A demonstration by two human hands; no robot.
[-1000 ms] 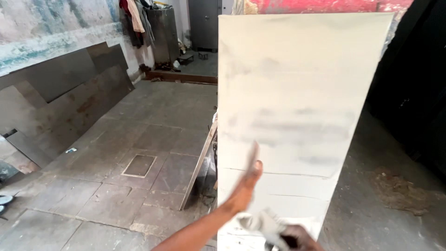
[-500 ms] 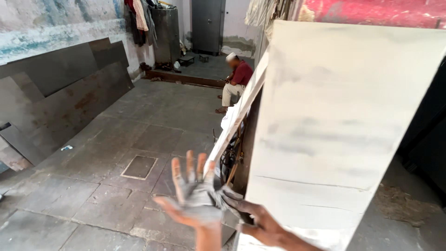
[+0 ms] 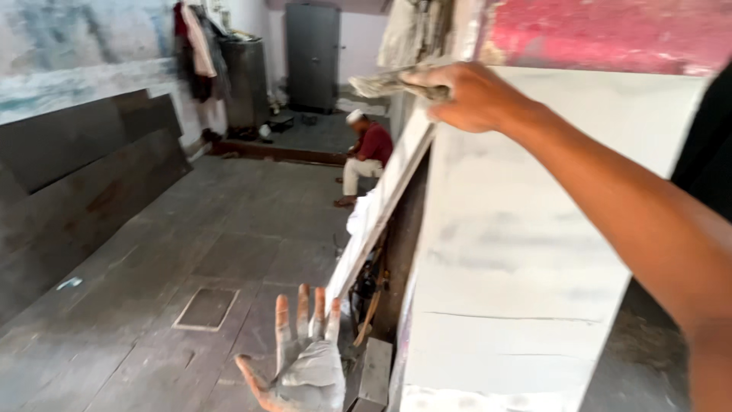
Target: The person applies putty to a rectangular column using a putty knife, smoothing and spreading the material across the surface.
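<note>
A tall white slab (image 3: 526, 252) stands upright in front of me, smeared with grey. My right hand (image 3: 465, 95) is raised to its top left corner and is closed on a flat tool (image 3: 385, 82) caked with grey paste. My left hand (image 3: 301, 366) is low in the view, palm up and fingers spread, its palm coated in the same grey paste; it holds nothing. A second white slab (image 3: 381, 206) leans at an angle just left of the big one.
Dark grey slabs (image 3: 84, 183) lean along the left wall. A person in a red shirt and white cap (image 3: 366, 156) sits on the floor farther back. A dark cabinet (image 3: 314, 53) and hanging clothes (image 3: 194, 46) are at the rear. A square floor drain (image 3: 204, 307) lies in the paving.
My right hand has risen from low beside the left hand to the slab's top corner, carrying the tool. My left hand stays spread and low. The view has shifted left.
</note>
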